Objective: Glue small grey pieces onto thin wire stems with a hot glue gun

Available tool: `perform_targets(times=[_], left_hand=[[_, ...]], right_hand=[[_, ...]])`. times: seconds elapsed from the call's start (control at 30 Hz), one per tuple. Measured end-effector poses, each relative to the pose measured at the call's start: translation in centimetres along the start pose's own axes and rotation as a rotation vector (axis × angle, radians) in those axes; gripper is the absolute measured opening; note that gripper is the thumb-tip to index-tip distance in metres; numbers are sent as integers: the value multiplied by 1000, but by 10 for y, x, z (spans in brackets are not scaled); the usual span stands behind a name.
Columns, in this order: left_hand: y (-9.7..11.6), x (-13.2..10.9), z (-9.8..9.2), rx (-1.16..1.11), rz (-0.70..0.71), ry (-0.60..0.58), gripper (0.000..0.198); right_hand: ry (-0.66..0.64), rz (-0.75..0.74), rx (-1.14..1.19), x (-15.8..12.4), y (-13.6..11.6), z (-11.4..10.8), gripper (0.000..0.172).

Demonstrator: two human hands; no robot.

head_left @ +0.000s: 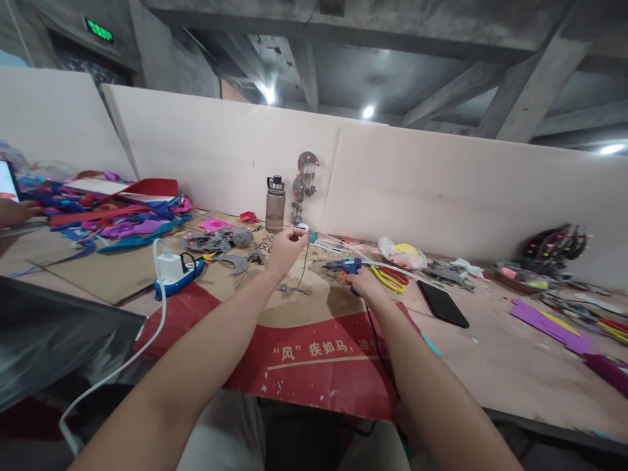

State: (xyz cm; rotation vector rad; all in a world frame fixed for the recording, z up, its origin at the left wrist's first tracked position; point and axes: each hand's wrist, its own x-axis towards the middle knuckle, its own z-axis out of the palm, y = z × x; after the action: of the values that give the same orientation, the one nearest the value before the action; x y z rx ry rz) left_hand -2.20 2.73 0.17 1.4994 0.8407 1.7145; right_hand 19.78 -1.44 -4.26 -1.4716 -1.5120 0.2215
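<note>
My left hand (288,250) is raised over the cardboard, its fingers pinched on a small green piece (313,237). From that piece a thin grey cord (304,265) hangs down to small grey bits on the cardboard. Wrapped in my right hand (367,285) is a blue hot glue gun (350,265), its nozzle turned left toward the middle of the work area. A black cable runs from it toward me. Yellow-handled scissors (387,280) and red-handled ones (396,273) lie just right of the glue gun.
A blue power strip (179,282) with a white charger stands left. Behind are a bottle (275,204) and a grey moon-shaped hanging ornament (308,160). A black phone (443,303) lies right. Colourful felt scraps (132,222) heap at left, near another person's hand (17,212).
</note>
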Motion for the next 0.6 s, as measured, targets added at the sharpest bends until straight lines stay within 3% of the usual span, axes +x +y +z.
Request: perform_targets(times=[0.13,0.23,0.3,0.43,0.5,0.6], left_hand=[[7,-7,1,315,248,4,7],[13,-12,2,492,404,5,2],[15,-14,3,591,517,-14,3],[17,-18,5,702,676,-87,3],[18,-21,8,687,664,-121,4],[19,-25,13,553,468,-128,5]], right_hand=[[-37,160,-215,-6,-9,-7,23],[80,78,-228,-10,-30,-8,14],[130,-13,1,-12,-47,-1,17],[-32,14,747,-16,-76,23,30],[-99,76,914,-18,-82,30,36],[-68,109,863,-19,-84,29,32]])
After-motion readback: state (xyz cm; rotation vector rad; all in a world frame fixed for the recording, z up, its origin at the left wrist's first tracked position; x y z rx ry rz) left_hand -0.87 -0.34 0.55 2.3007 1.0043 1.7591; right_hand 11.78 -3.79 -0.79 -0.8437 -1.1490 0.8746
